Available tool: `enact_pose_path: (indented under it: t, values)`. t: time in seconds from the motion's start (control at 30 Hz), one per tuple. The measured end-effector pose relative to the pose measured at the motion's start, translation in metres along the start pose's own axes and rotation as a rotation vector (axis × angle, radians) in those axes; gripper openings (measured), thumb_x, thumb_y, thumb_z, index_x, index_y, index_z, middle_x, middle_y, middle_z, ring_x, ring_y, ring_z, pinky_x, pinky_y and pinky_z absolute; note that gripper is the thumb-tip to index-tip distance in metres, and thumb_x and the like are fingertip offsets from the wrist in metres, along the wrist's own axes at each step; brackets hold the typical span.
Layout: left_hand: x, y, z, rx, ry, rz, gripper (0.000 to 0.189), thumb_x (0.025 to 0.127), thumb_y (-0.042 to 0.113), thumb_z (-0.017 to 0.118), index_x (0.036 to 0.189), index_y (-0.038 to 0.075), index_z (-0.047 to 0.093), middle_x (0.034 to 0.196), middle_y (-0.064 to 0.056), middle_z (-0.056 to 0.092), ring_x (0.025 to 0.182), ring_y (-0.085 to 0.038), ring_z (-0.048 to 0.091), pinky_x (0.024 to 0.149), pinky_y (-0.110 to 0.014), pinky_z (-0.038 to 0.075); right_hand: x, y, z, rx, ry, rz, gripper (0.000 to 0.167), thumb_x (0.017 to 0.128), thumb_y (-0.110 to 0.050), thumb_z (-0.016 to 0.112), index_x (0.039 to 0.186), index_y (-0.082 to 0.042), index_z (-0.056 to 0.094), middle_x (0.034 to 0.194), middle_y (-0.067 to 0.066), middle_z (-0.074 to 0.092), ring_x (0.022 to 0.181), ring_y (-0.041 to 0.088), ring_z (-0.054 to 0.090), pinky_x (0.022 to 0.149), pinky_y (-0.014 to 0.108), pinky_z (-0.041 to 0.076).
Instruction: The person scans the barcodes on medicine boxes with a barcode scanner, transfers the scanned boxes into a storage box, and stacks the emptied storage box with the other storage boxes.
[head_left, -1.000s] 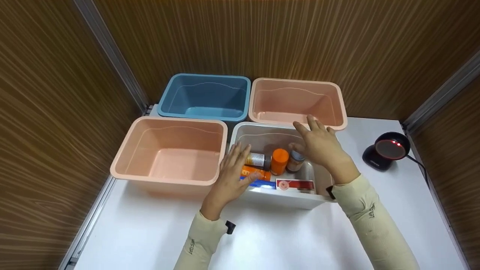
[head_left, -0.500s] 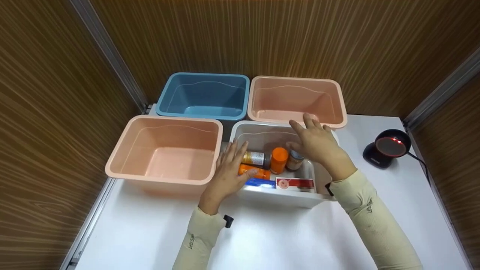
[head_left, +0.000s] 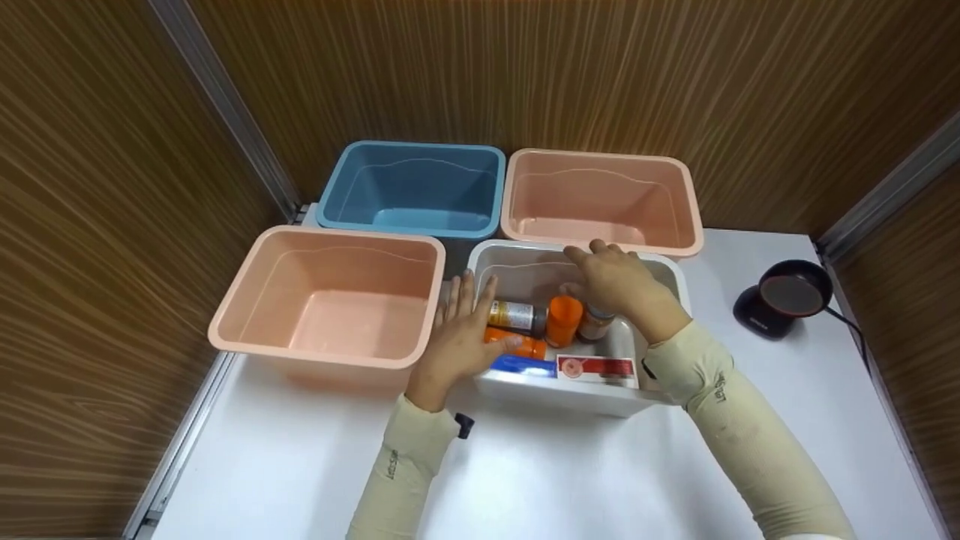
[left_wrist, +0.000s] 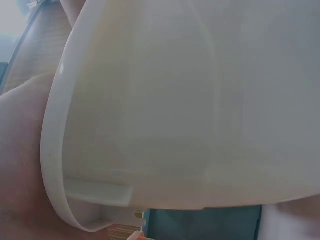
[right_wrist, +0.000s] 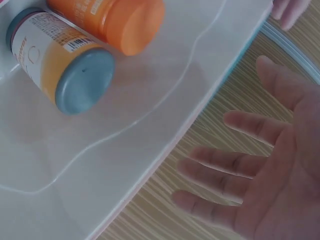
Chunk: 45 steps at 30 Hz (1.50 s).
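My left hand [head_left: 457,345] lies along the left rim of a white bin [head_left: 555,396], fingers stretched out, thumb over the inside. In the left wrist view the bin's outer wall fills most of the picture beside the hand [left_wrist: 22,160]. My right hand [head_left: 619,281] hovers over the bin's back right part, holding nothing; the right wrist view shows its fingers apart and loosely bent. Below it stand an orange-capped bottle [head_left: 564,319] and a grey-lidded bottle [head_left: 596,324]. Another bottle [head_left: 517,318], an orange bottle [head_left: 529,345], a blue box [head_left: 525,366] and a red-and-white box [head_left: 596,367] lie inside.
A pink bin [head_left: 330,360] stands to the left. Behind are a blue bin [head_left: 409,231] and a second pink bin [head_left: 600,159]. A black scanner [head_left: 791,289] with a cable sits at the right. Wood-patterned walls [head_left: 480,67] enclose the white table [head_left: 300,465].
My right hand has moved slightly left and its fingers have bent a little more. The left hand stays at the rim. The scanner's red lights have gone out.
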<state>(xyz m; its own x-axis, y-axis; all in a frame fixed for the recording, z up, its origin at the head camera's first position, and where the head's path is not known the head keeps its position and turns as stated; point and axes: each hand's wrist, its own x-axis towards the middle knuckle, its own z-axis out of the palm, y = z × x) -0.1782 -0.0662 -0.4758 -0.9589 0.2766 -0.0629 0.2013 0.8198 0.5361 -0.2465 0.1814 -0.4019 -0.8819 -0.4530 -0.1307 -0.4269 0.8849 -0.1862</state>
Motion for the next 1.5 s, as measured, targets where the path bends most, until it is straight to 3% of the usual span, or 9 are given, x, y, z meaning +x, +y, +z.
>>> enact_pose_path:
  t: [0.2, 0.37, 0.47, 0.57, 0.73, 1.03, 1.27, 1.5]
  values:
    - [0.014, -0.004, 0.001, 0.007, 0.086, 0.01, 0.093, 0.096, 0.051, 0.063, 0.164, 0.015, 0.011, 0.168, -0.019, -0.003, 0.152, -0.041, 0.0, 0.119, -0.058, 0.012, 0.013, -0.002, 0.014, -0.022, -0.042, -0.074, 0.045, 0.092, -0.02, 0.074, 0.132, -0.001, 0.063, 0.11, 0.022, 0.066, 0.096, 0.039, 0.062, 0.093, 0.056, 0.051]
    - [0.023, -0.005, 0.0, 0.011, 0.089, -0.028, 0.087, 0.098, 0.039, 0.064, 0.164, 0.012, 0.013, 0.168, -0.019, -0.003, 0.151, -0.042, 0.001, 0.119, -0.057, 0.012, 0.024, -0.003, 0.024, -0.024, -0.159, -0.049, 0.027, 0.087, -0.025, 0.078, 0.096, 0.0, 0.074, 0.088, 0.015, 0.066, 0.081, 0.034, 0.06, 0.08, 0.05, 0.053]
    - [0.027, -0.004, -0.001, 0.02, 0.094, -0.03, 0.084, 0.099, 0.031, 0.063, 0.163, 0.009, 0.013, 0.167, -0.02, -0.003, 0.151, -0.043, 0.004, 0.119, -0.056, 0.011, 0.029, -0.003, 0.031, -0.022, -0.234, -0.029, 0.025, 0.085, -0.026, 0.079, 0.086, -0.002, 0.072, 0.08, 0.011, 0.063, 0.077, 0.032, 0.059, 0.073, 0.047, 0.052]
    - [0.03, -0.004, -0.001, 0.071, 0.116, -0.013, 0.081, 0.098, 0.016, 0.062, 0.162, 0.003, 0.014, 0.167, -0.022, 0.001, 0.149, -0.045, 0.014, 0.119, -0.054, 0.014, 0.031, -0.004, 0.037, -0.052, -0.266, -0.028, 0.026, 0.084, -0.026, 0.079, 0.09, -0.002, 0.072, 0.081, 0.009, 0.063, 0.08, 0.032, 0.058, 0.076, 0.047, 0.052]
    - [0.032, -0.002, 0.0, 0.147, 0.144, 0.011, 0.088, 0.086, -0.002, 0.064, 0.159, -0.004, 0.015, 0.166, -0.024, 0.005, 0.143, -0.046, 0.031, 0.118, -0.052, 0.022, 0.036, -0.005, 0.044, -0.15, -0.269, -0.044, 0.028, 0.084, -0.028, 0.079, 0.092, -0.003, 0.071, 0.087, 0.011, 0.066, 0.09, 0.036, 0.059, 0.083, 0.05, 0.051]
    - [0.031, -0.004, 0.001, 0.168, 0.151, 0.005, 0.09, 0.085, -0.001, 0.068, 0.159, -0.003, 0.016, 0.166, -0.023, 0.006, 0.144, -0.037, 0.033, 0.117, -0.048, 0.027, 0.042, -0.009, 0.056, -0.219, -0.287, -0.01, 0.044, 0.07, -0.041, 0.086, 0.089, -0.004, 0.07, 0.089, 0.012, 0.063, 0.095, 0.037, 0.052, 0.085, 0.053, 0.047]
    - [0.031, -0.004, 0.002, 0.186, 0.163, 0.022, 0.09, 0.084, 0.002, 0.068, 0.158, -0.005, 0.018, 0.166, -0.023, 0.009, 0.139, -0.034, 0.042, 0.112, -0.045, 0.037, 0.04, -0.005, 0.06, -0.221, -0.244, -0.061, 0.029, 0.074, -0.027, 0.084, 0.084, -0.005, 0.069, 0.085, 0.011, 0.064, 0.094, 0.038, 0.055, 0.088, 0.057, 0.043]
    - [0.031, -0.005, 0.001, 0.183, 0.144, -0.001, 0.089, 0.088, 0.003, 0.068, 0.16, -0.002, 0.015, 0.167, -0.02, 0.004, 0.143, -0.032, 0.036, 0.113, -0.044, 0.035, 0.035, -0.003, 0.045, -0.156, -0.233, -0.059, 0.021, 0.08, -0.02, 0.08, 0.087, -0.004, 0.069, 0.081, 0.01, 0.062, 0.086, 0.034, 0.058, 0.086, 0.057, 0.046]
